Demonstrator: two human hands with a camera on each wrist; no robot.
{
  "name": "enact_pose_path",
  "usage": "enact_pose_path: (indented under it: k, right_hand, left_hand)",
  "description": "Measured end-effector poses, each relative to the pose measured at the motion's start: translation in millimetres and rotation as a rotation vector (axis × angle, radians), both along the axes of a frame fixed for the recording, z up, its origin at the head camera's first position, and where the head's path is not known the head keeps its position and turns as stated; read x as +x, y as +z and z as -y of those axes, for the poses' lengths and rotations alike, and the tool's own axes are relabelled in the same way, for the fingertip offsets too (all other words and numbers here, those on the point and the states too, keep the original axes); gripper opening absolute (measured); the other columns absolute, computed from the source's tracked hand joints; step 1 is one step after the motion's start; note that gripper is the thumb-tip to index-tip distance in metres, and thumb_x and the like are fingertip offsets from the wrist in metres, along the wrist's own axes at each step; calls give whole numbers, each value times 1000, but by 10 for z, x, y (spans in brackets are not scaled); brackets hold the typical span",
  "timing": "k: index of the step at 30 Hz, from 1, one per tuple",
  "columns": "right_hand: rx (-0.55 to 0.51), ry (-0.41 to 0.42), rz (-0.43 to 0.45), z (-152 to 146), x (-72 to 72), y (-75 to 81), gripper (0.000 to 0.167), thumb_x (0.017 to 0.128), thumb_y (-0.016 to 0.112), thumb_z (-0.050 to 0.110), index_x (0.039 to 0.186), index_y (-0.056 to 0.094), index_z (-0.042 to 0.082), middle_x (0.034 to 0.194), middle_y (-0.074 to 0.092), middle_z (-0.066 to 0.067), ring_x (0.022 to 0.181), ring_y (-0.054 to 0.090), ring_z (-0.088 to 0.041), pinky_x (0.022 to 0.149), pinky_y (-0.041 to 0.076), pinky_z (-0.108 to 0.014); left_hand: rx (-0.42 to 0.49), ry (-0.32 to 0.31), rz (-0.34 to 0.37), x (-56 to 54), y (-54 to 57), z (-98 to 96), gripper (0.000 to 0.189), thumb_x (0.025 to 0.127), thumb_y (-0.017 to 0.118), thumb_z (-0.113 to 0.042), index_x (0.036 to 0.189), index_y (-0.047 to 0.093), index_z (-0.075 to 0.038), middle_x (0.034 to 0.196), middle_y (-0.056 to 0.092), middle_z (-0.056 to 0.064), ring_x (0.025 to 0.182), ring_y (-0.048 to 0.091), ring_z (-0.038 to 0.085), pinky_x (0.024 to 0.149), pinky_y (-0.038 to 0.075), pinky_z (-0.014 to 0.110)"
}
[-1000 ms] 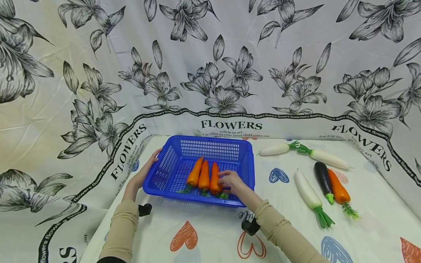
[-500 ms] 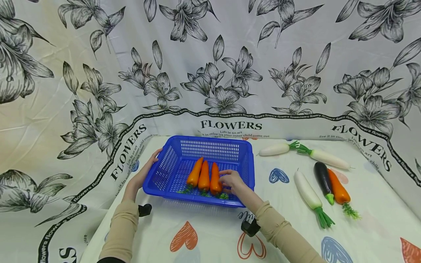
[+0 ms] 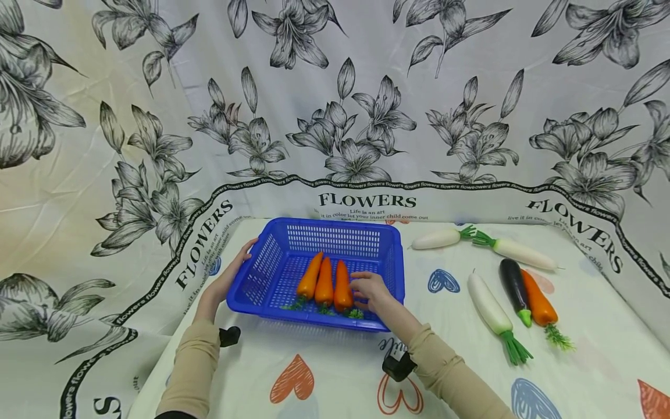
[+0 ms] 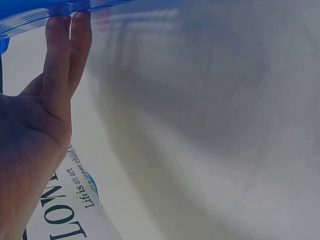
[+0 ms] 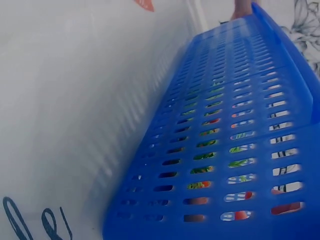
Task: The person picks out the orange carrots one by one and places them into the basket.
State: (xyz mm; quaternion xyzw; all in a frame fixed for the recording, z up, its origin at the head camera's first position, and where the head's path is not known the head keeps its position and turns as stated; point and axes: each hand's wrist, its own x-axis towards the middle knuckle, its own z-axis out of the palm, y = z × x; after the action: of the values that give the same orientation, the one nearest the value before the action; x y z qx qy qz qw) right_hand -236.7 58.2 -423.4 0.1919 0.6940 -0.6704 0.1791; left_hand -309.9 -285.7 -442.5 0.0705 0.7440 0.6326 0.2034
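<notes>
In the head view, three orange carrots lie side by side in a blue plastic basket (image 3: 335,227), green tops toward its near side: a left carrot (image 3: 310,276), a middle carrot (image 3: 324,282) and a right carrot (image 3: 342,286). Beside the right carrot, inside the basket, is my right hand (image 3: 371,290) with loosely bent fingers; whether a fingertip touches it I cannot tell. The basket wall (image 5: 225,125) blocks that hand in the right wrist view. Nearly straight fingers of my left hand (image 4: 50,95) touch the underside of the basket's left rim (image 4: 30,22).
On the tablecloth (image 3: 345,372) to the right lie white radishes, one near the back (image 3: 437,238), another behind (image 3: 526,254) and a third in front (image 3: 489,299). Next to them are an eggplant (image 3: 514,285) and another carrot (image 3: 540,299). A patterned curtain (image 3: 356,87) hangs behind.
My right hand has drawn back slightly to the right, away from the right carrot. The left hand, basket and vegetables have stayed in place.
</notes>
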Motion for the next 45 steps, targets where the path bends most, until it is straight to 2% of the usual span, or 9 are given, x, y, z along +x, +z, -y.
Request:
enact_pose_path:
  k: [2, 4, 10, 16, 20, 31, 37, 42, 45]
  right_hand:
    - [-9, -5, -6, 0, 9, -5, 41, 88, 55, 4, 129, 55, 4, 123, 55, -21, 109, 54, -34, 91, 50, -46]
    - [-19, -6, -10, 0, 21, -13, 41, 89, 55, 6, 130, 54, 3, 123, 54, -22, 108, 54, -34, 91, 50, -45]
    - [-57, 28, -35, -17, 74, -22, 40, 90, 56, 9, 129, 54, 3, 119, 56, -21, 100, 57, -30, 85, 53, -41]
    - [-112, 77, -55, -77, 117, 12, 41, 92, 55, 11, 131, 52, 3, 117, 57, -19, 98, 57, -28, 79, 54, -35]
    - [-116, 134, -87, -125, 142, 48, 42, 93, 54, 12, 133, 51, 3, 121, 57, -21, 101, 58, -29, 83, 54, -37]
    - [-35, 374, -258, -259, 263, 122, 45, 91, 56, 16, 133, 49, 1, 129, 54, -20, 113, 55, -35, 97, 47, -49]
    - [106, 425, -381, -362, 319, 182, 41, 92, 58, 19, 130, 54, 6, 116, 61, -17, 110, 57, -33, 96, 48, -50]
    - [201, 465, -466, -463, 375, 238, 38, 92, 59, 21, 129, 56, 13, 118, 62, -15, 105, 61, -23, 94, 50, -46]
    - [233, 477, -501, -535, 420, 283, 37, 92, 59, 23, 128, 57, 16, 118, 62, -12, 106, 62, -23, 95, 49, -45]
  left_hand:
    - [-69, -5, -47, 57, -30, 26, 53, 102, 17, -37, 151, -1, -39, 157, 0, 18, 134, 27, 41, 99, 38, 44]
    - [-95, -3, -66, 89, -57, 42, 52, 101, 18, -39, 151, 0, -40, 157, 1, 16, 136, 23, 44, 99, 35, 46]
    - [-100, 7, -57, 83, -89, 49, 52, 101, 18, -39, 150, 1, -41, 157, 3, 16, 136, 23, 44, 101, 33, 46]
    - [-100, 6, -51, 81, -82, 53, 52, 101, 17, -39, 150, 0, -41, 157, 0, 16, 136, 22, 45, 100, 35, 46]
    - [-94, 5, -55, 79, -83, 55, 52, 101, 17, -38, 150, 1, -41, 158, -1, 14, 137, 21, 45, 101, 34, 46]
    - [-92, 3, -84, 82, -63, 46, 53, 102, 17, -37, 152, 0, -36, 158, 1, 14, 137, 20, 44, 104, 30, 48]
    - [-94, 8, -80, 82, -53, 41, 52, 102, 17, -38, 151, 0, -38, 158, 1, 14, 138, 19, 44, 104, 29, 49]
    - [-87, 10, -72, 78, -49, 36, 52, 101, 17, -39, 151, 1, -40, 158, 1, 14, 138, 20, 44, 104, 29, 49]
    - [-87, 11, -69, 77, -47, 33, 52, 101, 17, -38, 151, 1, -40, 158, 0, 14, 138, 19, 43, 104, 29, 50]
